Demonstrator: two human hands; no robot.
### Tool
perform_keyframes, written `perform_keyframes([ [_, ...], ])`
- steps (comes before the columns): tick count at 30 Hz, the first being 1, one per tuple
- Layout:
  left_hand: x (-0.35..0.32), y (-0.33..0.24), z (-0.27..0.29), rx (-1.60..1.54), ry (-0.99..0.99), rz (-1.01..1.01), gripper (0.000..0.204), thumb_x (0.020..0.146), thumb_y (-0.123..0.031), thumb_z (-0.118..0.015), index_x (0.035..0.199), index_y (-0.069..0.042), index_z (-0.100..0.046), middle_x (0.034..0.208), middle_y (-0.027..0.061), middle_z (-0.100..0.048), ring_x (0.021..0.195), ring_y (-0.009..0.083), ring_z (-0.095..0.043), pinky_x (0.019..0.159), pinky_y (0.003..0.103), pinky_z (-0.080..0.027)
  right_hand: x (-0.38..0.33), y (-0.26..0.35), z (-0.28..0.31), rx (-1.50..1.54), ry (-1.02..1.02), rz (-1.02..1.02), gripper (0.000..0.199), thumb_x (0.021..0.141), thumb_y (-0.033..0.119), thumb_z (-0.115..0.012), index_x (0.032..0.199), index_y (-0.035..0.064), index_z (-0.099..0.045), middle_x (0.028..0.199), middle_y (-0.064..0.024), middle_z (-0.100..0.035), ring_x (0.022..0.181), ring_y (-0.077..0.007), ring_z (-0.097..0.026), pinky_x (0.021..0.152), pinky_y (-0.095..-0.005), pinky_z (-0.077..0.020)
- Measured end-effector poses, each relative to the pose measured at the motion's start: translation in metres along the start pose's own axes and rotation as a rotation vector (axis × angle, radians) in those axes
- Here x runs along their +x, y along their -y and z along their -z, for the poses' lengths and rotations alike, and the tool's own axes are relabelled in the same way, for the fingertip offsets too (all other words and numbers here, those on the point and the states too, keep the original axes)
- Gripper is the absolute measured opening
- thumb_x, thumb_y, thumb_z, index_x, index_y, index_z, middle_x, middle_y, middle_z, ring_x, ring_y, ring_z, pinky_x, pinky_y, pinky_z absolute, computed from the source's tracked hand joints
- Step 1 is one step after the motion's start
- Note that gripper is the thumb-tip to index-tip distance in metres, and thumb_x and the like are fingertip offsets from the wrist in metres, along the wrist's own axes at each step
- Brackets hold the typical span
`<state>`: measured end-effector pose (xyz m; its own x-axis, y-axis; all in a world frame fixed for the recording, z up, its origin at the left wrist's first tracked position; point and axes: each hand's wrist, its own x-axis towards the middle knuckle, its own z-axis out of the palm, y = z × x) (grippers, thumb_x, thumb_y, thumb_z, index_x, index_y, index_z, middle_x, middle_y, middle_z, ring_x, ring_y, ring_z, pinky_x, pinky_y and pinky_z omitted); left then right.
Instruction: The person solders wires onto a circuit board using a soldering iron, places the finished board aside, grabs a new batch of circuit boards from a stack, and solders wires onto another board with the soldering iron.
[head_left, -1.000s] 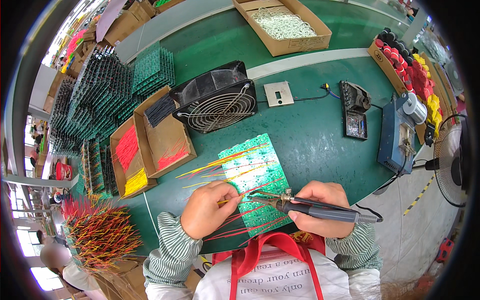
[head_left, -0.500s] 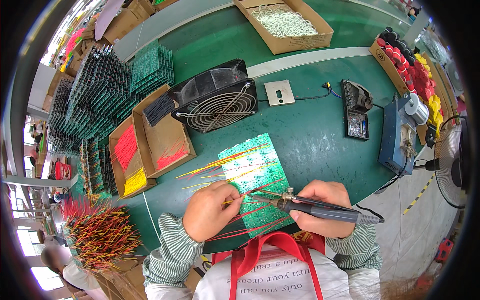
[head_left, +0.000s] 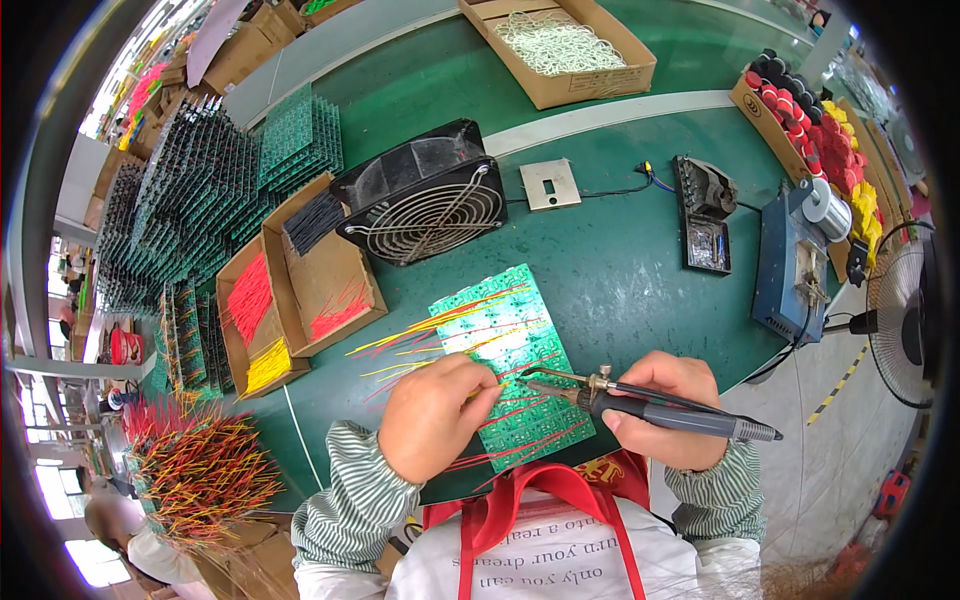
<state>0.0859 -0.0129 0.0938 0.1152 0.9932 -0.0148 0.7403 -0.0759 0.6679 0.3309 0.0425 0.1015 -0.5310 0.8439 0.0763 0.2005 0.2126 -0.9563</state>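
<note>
I see a green tabletop [head_left: 640, 270]. Near its front edge lies a green circuit board [head_left: 505, 345] full of coloured wires [head_left: 430, 325]. My left hand [head_left: 432, 415] presses down flat on it. My right hand [head_left: 668, 405] grips a soldering iron [head_left: 640, 400], tip touching the board. I think I'm soldering; next needs a steady tip.

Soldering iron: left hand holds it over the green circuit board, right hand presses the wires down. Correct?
Hands are swapped. The head view shows the right hand holding the soldering iron over the green circuit board, while the left hand presses the red and yellow wires down.
</note>
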Motion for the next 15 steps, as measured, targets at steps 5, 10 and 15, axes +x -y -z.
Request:
perform_keyframes([
  [5, 0.0048, 0.0038, -0.0039, 0.007, 0.052, 0.05, 0.01, 0.077, -0.011, -0.067, 0.08, -0.002, -0.063, 0.075, 0.0101, -0.06, 0.067, 0.0257, -0.06, 0.059, 0.034, -0.047, 0.0005, -0.0022, -0.0007, 0.005, 0.015, -0.001, 0.017, 0.07, 0.007, -0.071, 0.078, 0.0013, -0.056, 0.06, -0.0031, -0.06, 0.051, -0.007, -0.057, 0.047, -0.0224, -0.0432],
  [10, 0.0078, 0.0022, -0.0037, 0.014, 0.067, 0.06, 0.01, 0.077, -0.01, -0.067, 0.079, -0.002, -0.063, 0.075, 0.0104, -0.06, 0.067, 0.0271, -0.06, 0.06, 0.035, -0.047, 0.002, -0.0062, -0.0022, 0.028, 0.021, -0.023, 0.018, 0.07, 0.008, -0.071, 0.078, 0.0012, -0.056, 0.061, -0.0033, -0.061, 0.051, -0.0072, -0.057, 0.047, -0.0224, -0.0433],
  [15, 0.0084, 0.0031, -0.002, 0.018, 0.081, 0.057, 0.009, 0.077, -0.01, -0.067, 0.078, -0.002, -0.063, 0.074, 0.0105, -0.06, 0.067, 0.0269, -0.06, 0.059, 0.035, -0.047, 0.0029, -0.0024, 0.0035, 0.005, -0.002, 0.029, 0.018, 0.07, 0.007, -0.071, 0.078, 0.0012, -0.056, 0.061, -0.0031, -0.061, 0.052, -0.0071, -0.058, 0.047, -0.0219, -0.0437],
])
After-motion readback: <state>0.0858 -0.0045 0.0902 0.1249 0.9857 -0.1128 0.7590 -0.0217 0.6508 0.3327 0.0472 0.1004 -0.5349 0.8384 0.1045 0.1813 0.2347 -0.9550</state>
